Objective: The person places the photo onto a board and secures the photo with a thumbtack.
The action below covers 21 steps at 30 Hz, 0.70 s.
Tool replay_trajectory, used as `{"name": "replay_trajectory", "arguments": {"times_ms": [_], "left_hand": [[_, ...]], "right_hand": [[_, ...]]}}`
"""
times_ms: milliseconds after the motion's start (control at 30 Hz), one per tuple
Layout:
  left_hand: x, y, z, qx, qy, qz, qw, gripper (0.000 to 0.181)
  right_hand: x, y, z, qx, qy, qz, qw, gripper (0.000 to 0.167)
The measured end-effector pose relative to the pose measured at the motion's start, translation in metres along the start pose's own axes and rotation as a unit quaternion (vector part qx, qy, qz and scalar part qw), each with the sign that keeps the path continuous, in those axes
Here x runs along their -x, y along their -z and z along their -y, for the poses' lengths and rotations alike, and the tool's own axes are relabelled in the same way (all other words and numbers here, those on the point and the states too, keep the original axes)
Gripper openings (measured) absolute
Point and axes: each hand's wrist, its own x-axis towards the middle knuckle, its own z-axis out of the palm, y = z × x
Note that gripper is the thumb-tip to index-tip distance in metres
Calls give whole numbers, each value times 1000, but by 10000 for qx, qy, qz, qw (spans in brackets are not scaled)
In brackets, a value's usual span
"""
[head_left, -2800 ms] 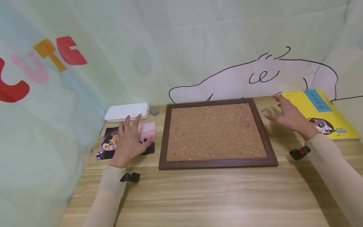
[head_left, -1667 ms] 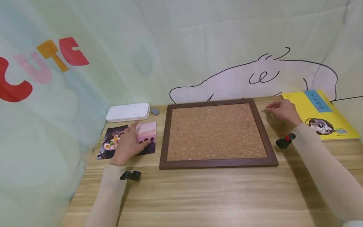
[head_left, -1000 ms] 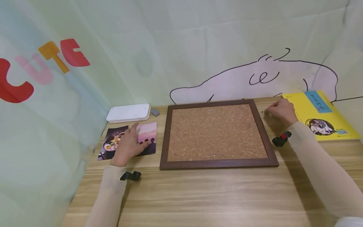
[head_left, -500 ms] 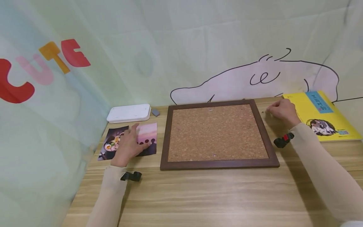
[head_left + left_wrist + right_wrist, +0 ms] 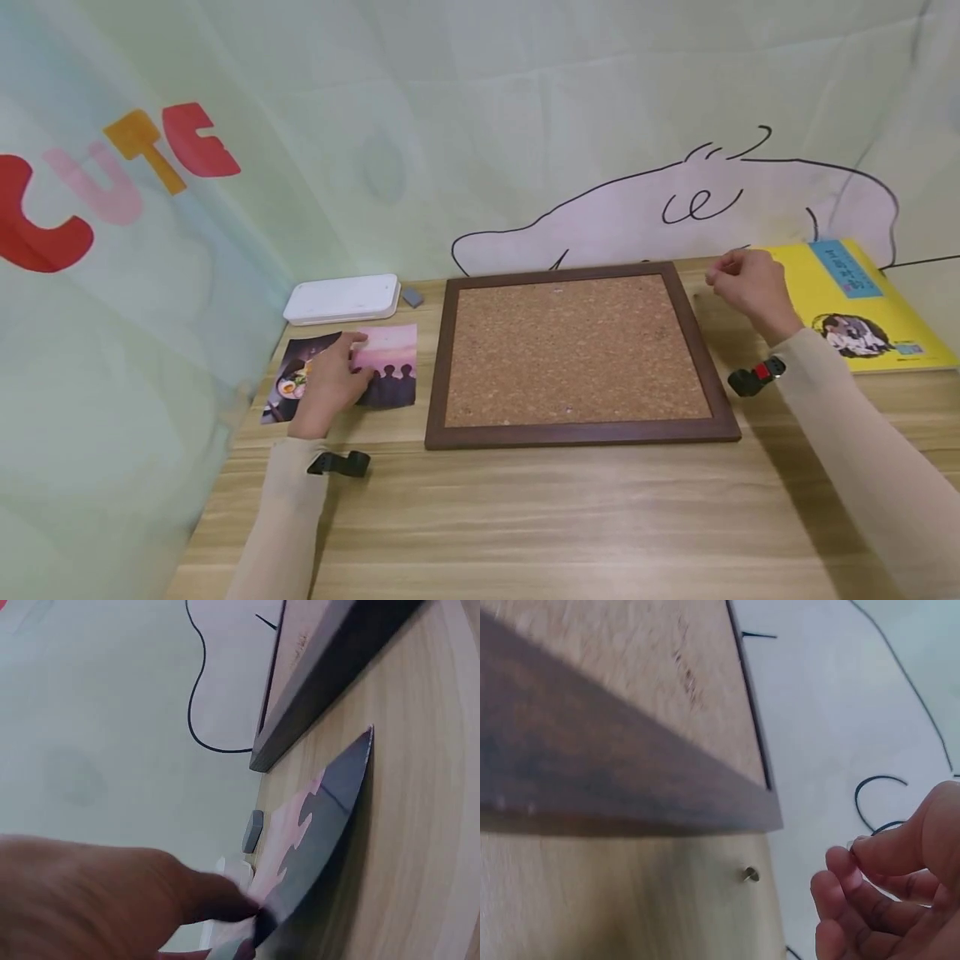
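My left hand [image 5: 327, 387] is over two overlapping photos: a pink sunset photo with dark silhouettes [image 5: 393, 385] and a ramen bowl photo [image 5: 288, 389]. Its thumb and index finger touch the sunset photo but stand apart. That photo's near corner curls up off the table in the left wrist view. My right hand [image 5: 756, 292], raised beyond the corkboard's right side, pinches a tiny thumbtack [image 5: 850, 844], mostly hidden by the fingertips. Another thumbtack [image 5: 751, 875] lies on the table beside the brown-framed corkboard [image 5: 577, 358].
Behind the photos lies a white case [image 5: 341, 298], with a small grey block [image 5: 412, 297] next to it. A yellow book [image 5: 855, 308] sits at the right under my right wrist. A printed curtain [image 5: 525, 125] closes off the back and left of the table.
My right hand went down to the two thumbtacks, picked one up and has just lifted slightly. My left hand came down onto the photos, and its thumb and fingers have drawn closer together.
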Motion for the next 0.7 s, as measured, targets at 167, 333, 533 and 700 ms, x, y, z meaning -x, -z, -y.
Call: {"name": "replay_trajectory", "arguments": {"times_ms": [167, 333, 533, 700], "left_hand": [[-4, 5, 1, 417, -133, -340, 9985, 45], [-3, 12, -1, 738, -151, -557, 9956, 43], [4, 16, -8, 942, -79, -674, 9932, 42], [10, 21, -17, 1009, -103, -866, 9911, 40]], "right_hand": [[5, 3, 7, -45, 127, -41, 9999, 31], [10, 3, 15, -124, 284, 27, 9995, 33], [16, 0, 26, -337, 200, 127, 9992, 35], [18, 0, 30, -495, 242, 145, 9984, 37]]}}
